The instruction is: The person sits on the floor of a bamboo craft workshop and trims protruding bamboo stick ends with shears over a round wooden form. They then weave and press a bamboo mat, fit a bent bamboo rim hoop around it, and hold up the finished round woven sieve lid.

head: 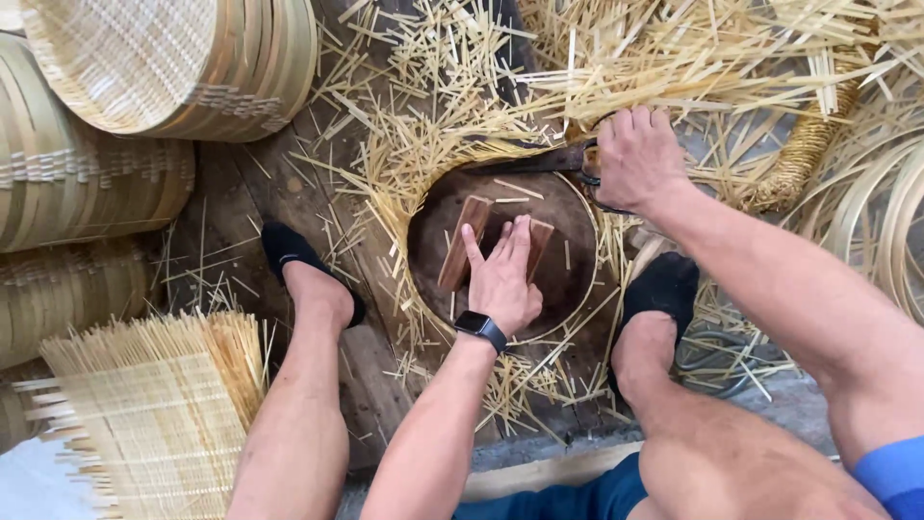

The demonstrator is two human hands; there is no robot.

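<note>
Person seated on a low edge at frame bottom, feet in black socks planted either side of a round dark chopping block [500,246] at frame centre.

Left hand [502,274] lies flat on the block, fingers spread and pressing on two reddish-brown wooden slats [465,241] — pinning them down, not pinching. Smartwatch [481,329] on that wrist.

Right hand [635,159], upper right of centre, has its grip closed round the handle of a dark blade tool [544,159] whose blade runs left along the block's far rim.

Step in hand, as I read it: lining up the slats on the block ahead of a cut. Next move would call for the fingers kept clear of the blade path and the slats held square — the hold-down hand sits near the edge.

Surroundings: bamboo offcuts [452,77] littered all over the plank floor [241,193]; stacked bamboo steamer baskets [183,58] upper left; a woven bamboo mat [154,404] lower left; bent bamboo hoops [876,202] at right edge.

No packages, labels or signs visible.
</note>
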